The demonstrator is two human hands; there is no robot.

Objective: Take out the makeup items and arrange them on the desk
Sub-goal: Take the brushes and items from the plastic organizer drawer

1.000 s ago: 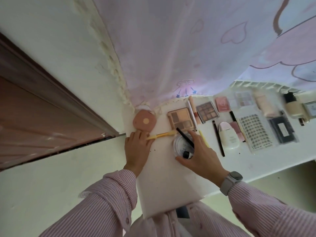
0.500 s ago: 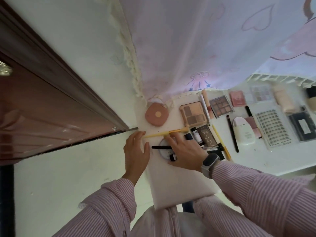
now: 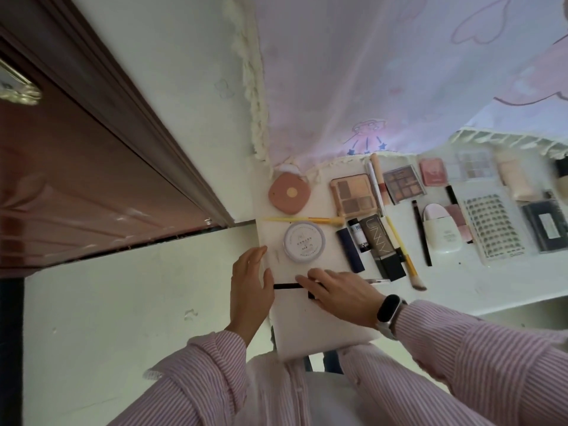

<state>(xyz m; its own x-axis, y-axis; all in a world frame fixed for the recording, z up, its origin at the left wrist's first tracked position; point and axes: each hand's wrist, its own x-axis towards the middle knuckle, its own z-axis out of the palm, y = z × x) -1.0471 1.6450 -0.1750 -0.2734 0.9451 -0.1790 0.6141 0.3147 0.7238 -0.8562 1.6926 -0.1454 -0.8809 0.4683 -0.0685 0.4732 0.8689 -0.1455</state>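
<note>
- White desk (image 3: pixel 307 327) carries the makeup in rows, from its left end out to the right.
- The right hand (image 3: pixel 338 292) lies over a thin black pencil (image 3: pixel 285 286) near the front edge, fingers curled down on it; whether they pinch it or only press it flat I cannot tell.
- The left hand (image 3: pixel 250 284) rests at the desk's left edge with fingers straight, holding nothing, its thumb just beside the pencil's tip.
- A round white jar (image 3: pixel 304 241) sits behind the hands, a yellow brush (image 3: pixel 302 220) lying beyond it.
- A peach compact (image 3: pixel 289 194) and an eyeshadow palette (image 3: pixel 353 195) lie further back.
- A dark tube marked UNNY (image 3: pixel 379 244) lies to the right of the jar.
</note>
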